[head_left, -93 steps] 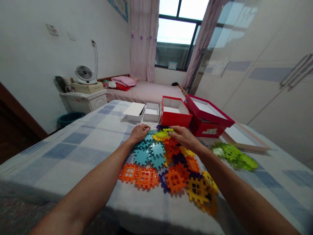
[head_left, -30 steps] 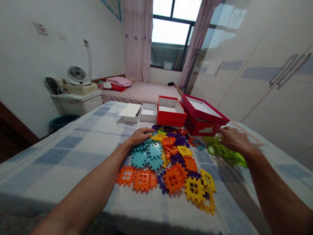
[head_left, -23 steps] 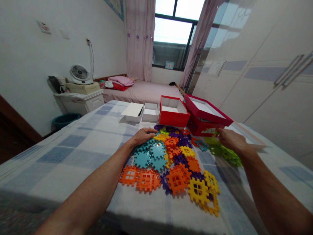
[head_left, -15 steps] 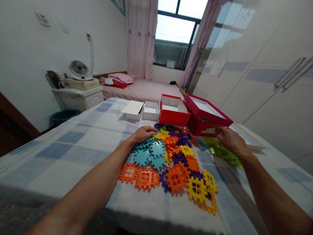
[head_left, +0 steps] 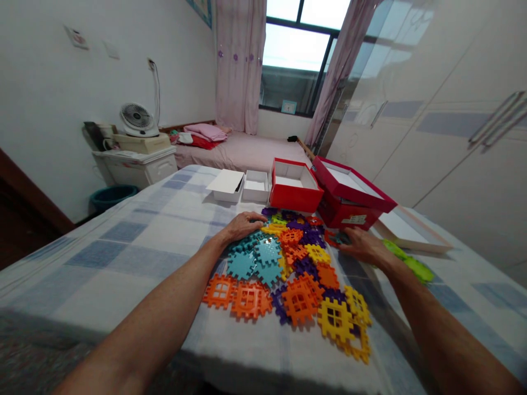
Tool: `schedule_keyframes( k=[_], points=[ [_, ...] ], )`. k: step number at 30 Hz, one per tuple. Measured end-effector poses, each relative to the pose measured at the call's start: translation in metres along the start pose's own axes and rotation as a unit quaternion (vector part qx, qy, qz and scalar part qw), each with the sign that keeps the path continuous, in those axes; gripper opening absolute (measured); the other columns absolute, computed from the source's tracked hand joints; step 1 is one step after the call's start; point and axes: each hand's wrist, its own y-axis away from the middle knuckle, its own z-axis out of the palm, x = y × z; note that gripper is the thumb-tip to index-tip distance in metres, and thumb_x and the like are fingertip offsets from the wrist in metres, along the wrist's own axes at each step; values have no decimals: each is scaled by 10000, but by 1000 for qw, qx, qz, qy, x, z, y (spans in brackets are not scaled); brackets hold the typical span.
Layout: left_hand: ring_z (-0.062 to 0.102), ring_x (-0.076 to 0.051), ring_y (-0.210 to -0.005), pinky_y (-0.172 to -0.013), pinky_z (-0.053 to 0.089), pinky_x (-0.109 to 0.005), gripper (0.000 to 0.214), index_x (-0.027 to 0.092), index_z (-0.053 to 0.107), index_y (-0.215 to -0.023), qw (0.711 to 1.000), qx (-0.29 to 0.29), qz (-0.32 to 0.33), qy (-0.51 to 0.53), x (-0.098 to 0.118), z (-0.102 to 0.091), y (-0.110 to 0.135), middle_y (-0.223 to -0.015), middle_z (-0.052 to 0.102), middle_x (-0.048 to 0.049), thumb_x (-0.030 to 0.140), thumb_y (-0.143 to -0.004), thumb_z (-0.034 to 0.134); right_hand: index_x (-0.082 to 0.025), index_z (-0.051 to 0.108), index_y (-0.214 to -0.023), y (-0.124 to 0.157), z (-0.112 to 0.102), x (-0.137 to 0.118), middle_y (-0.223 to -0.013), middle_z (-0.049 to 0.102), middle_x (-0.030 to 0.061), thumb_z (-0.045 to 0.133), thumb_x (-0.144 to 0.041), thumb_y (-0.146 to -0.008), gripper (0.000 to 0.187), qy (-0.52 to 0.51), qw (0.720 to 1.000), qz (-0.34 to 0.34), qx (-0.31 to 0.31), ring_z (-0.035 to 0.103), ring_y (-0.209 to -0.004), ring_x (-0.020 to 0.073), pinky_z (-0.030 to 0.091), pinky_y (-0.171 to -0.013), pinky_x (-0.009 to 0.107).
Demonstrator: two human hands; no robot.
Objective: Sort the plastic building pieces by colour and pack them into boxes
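Observation:
Flat plastic interlocking building tiles lie in a heap on the checked cloth. Teal tiles [head_left: 242, 265] are at its left, orange window tiles [head_left: 249, 299] at the front left and yellow window tiles [head_left: 335, 319] at the front right. Resting on the heap's upper left edge, my left hand [head_left: 245, 225] lies beside the teal and yellow tiles, fingers stretched and holding nothing visible. At the right, my right hand [head_left: 363, 245] has its fingertips closed on a small teal tile [head_left: 341, 238] by an orange one. Light green tiles [head_left: 418, 269] lie beyond its wrist, partly hidden.
Behind the heap stand a red open box [head_left: 295, 195], a dark red box [head_left: 341, 212] with its lid tilted on top, and two small white boxes, including a white tray [head_left: 256, 189]. A shallow pale lid [head_left: 415, 233] lies at the right.
My right hand has moved left, from the light green tiles to the small teal tile, uncovering some of the green ones. My left hand stays on the heap's edge.

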Motion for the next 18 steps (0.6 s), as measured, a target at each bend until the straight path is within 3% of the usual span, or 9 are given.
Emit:
schedule_keyframes(
  k=[4,8,13,18],
  points=[
    [619,-214,-1057,-978,432,-318,377,199,728,-988,1000,4,-2,5,1,0,0,-1089,711,-37,367,-736,504,-180,507,-1298,1,-15,-10,-1254,589,112,494,-371,-819,516,-137,990,-44,9,577,-1079,241,447,-877,319],
    [628,-225,-1034,-961,442,-323,377,187,735,-967,1000,15,-8,15,3,-1,1,-1061,721,-42,395,-728,530,-199,523,-1249,-9,-28,-47,-1123,641,62,416,-294,-845,428,-236,969,-79,7,601,-961,193,456,-833,288],
    [657,-223,-935,-878,477,-326,394,166,742,-909,997,50,-32,50,6,-3,2,-949,743,-48,449,-772,504,-179,586,-1120,-38,-26,-110,-1069,634,94,434,-251,-832,334,-120,982,-137,53,586,-950,205,436,-838,302],
    [662,-199,-835,-796,490,-300,384,150,742,-849,993,88,-46,68,6,-2,0,-846,743,-49,439,-773,499,-159,654,-1085,-62,-16,-150,-1096,643,170,517,-381,-837,360,32,991,-127,-30,610,-984,290,472,-782,366]
  ],
)
